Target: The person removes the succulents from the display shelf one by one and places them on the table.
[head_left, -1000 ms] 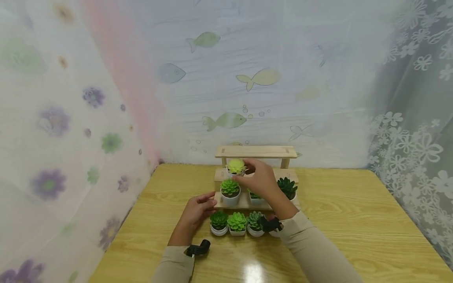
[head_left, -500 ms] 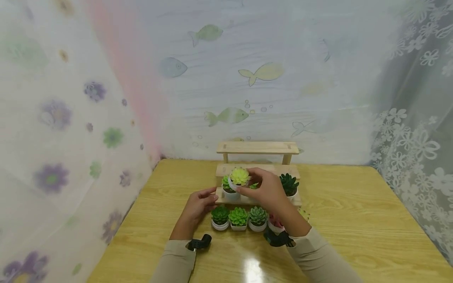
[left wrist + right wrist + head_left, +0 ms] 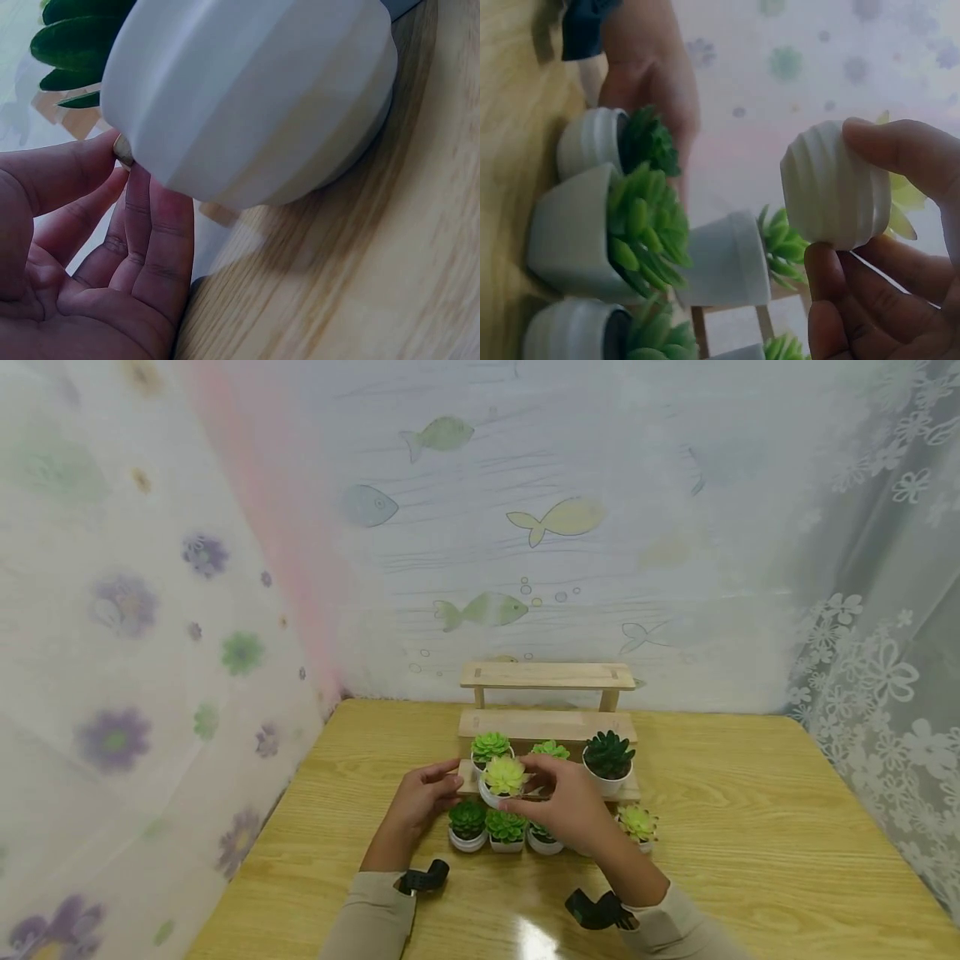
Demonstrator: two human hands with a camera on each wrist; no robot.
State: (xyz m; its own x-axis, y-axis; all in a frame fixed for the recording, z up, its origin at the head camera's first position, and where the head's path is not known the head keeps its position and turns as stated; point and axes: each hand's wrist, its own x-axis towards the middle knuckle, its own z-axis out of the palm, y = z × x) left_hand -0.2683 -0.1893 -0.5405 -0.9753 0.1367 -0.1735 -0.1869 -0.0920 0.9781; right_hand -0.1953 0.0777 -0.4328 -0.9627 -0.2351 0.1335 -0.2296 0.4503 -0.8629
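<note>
A yellow-green succulent in a ribbed white pot [image 3: 502, 778] is pinched between thumb and fingers of the right hand [image 3: 572, 802], in front of the lowest shelf; the right wrist view shows the same pot [image 3: 836, 187] off any surface. The left hand [image 3: 418, 797] grips the left end of the wooden stand's lowest shelf [image 3: 467, 779]; in the left wrist view its thumb and fingers [image 3: 161, 247] close on the shelf edge beside a white pot [image 3: 247, 97]. On that shelf stand a light green plant [image 3: 491, 746], another green one [image 3: 550, 750] and a dark green one [image 3: 609, 756].
In front of the stand, a row of potted succulents stands on the table [image 3: 337, 760], from a dark green one [image 3: 467, 820] to a yellowish one [image 3: 637, 822]; the right hand partly hides the row. The middle shelf [image 3: 547, 727] and top shelf [image 3: 547, 675] rise behind.
The right hand has brought the yellow-green plant down and forward from the middle shelf to in front of the lowest shelf. The left hand has kept its hold on the stand.
</note>
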